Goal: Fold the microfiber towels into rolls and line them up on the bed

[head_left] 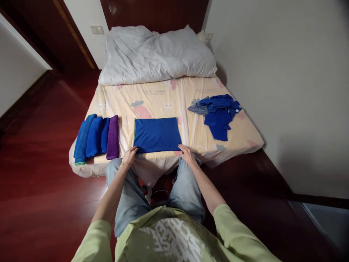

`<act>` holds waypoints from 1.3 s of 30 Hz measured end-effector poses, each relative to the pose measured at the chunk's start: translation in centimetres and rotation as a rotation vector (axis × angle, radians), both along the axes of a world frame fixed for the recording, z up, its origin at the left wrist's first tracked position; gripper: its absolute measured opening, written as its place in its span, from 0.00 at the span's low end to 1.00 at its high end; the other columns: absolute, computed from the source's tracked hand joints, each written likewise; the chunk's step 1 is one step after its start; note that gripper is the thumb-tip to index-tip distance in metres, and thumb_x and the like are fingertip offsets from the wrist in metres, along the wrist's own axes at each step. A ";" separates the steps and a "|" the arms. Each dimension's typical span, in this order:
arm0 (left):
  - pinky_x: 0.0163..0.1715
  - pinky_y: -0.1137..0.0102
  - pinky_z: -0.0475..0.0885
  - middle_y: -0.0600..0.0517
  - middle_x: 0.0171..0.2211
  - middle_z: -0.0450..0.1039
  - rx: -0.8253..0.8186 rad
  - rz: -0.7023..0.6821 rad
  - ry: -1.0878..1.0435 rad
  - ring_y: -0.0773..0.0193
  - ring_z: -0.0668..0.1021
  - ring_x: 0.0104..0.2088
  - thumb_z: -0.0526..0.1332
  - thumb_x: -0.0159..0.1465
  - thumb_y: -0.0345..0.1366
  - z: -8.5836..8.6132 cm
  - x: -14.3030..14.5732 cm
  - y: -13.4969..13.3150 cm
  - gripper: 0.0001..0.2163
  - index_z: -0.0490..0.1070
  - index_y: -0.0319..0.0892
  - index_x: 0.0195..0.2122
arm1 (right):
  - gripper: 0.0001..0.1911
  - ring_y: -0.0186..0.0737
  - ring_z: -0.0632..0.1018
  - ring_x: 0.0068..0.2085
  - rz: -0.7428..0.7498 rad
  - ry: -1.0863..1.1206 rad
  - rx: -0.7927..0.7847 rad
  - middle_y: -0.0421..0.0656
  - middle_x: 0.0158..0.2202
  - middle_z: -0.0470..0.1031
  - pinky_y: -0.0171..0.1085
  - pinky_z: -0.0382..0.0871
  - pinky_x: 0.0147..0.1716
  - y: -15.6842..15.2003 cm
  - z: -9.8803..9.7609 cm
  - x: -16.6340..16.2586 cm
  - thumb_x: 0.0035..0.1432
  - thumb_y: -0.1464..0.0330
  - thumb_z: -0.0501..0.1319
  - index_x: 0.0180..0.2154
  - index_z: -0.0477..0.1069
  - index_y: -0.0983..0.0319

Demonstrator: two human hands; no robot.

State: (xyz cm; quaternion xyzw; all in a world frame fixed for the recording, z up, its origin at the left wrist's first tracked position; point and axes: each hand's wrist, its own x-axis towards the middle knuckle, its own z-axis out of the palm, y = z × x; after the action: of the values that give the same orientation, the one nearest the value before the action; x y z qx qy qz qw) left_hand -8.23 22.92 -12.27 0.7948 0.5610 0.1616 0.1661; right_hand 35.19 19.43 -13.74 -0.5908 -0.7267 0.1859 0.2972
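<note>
A blue towel [158,135] with thin yellow-green side edges lies spread flat as a rectangle near the front edge of the bed. At its near left corner, my left hand [129,156] has its fingers closed on the cloth. The near right corner is between the fingers of my right hand [187,153]. Left of the towel, several rolled or folded blue towels [94,140] lie side by side, with a purple towel [112,137] at the right end of the row. On the right side of the bed sits a crumpled heap of blue and grey-blue cloths [218,112].
A patterned, pale yellow sheet [158,98] covers the bed. Across its far end lies a bunched white quilt [158,54] against the dark headboard [155,14]. My knees are close to the bed's front edge. A wall [278,80] stands on the right.
</note>
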 end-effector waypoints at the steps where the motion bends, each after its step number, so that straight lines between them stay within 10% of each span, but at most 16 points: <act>1: 0.63 0.58 0.70 0.44 0.61 0.72 0.003 0.021 -0.024 0.53 0.75 0.60 0.53 0.62 0.23 -0.1 0.0 0.0 0.22 0.77 0.41 0.54 | 0.34 0.42 0.74 0.63 -0.001 -0.001 -0.004 0.46 0.60 0.76 0.47 0.65 0.68 0.0 0.0 0.0 0.52 0.84 0.53 0.57 0.77 0.61; 11: 0.63 0.55 0.70 0.45 0.53 0.79 0.060 0.134 -0.247 0.56 0.79 0.55 0.52 0.59 0.25 -1.4 -0.1 0.3 0.19 0.80 0.40 0.45 | 0.30 0.41 0.74 0.62 -0.010 -0.026 -0.044 0.49 0.60 0.76 0.41 0.62 0.68 1.4 -0.4 -0.1 0.54 0.82 0.51 0.56 0.76 0.68; 26: 0.61 0.60 0.71 0.46 0.50 0.81 -0.095 -0.054 0.022 0.57 0.80 0.54 0.53 0.58 0.26 1.8 -1.8 -0.8 0.20 0.82 0.44 0.43 | 0.24 0.43 0.79 0.57 -0.065 -0.014 -0.062 0.49 0.52 0.81 0.44 0.68 0.64 -0.6 0.0 0.4 0.56 0.81 0.54 0.47 0.82 0.62; 39: 0.58 0.53 0.74 0.46 0.43 0.83 -0.001 0.279 -0.470 0.51 0.83 0.49 0.53 0.48 0.30 -0.8 0.1 -2.1 0.21 0.83 0.42 0.37 | 0.24 0.42 0.81 0.52 -0.068 0.112 -0.018 0.45 0.48 0.83 0.45 0.73 0.60 -0.1 -0.1 0.4 0.51 0.80 0.52 0.41 0.82 0.59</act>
State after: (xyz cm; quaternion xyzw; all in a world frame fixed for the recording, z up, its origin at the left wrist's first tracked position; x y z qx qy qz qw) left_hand -8.11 20.80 -13.07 0.6505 0.6110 0.3625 0.2685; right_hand 35.56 19.36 -13.82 -0.6064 -0.6868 0.2151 0.3381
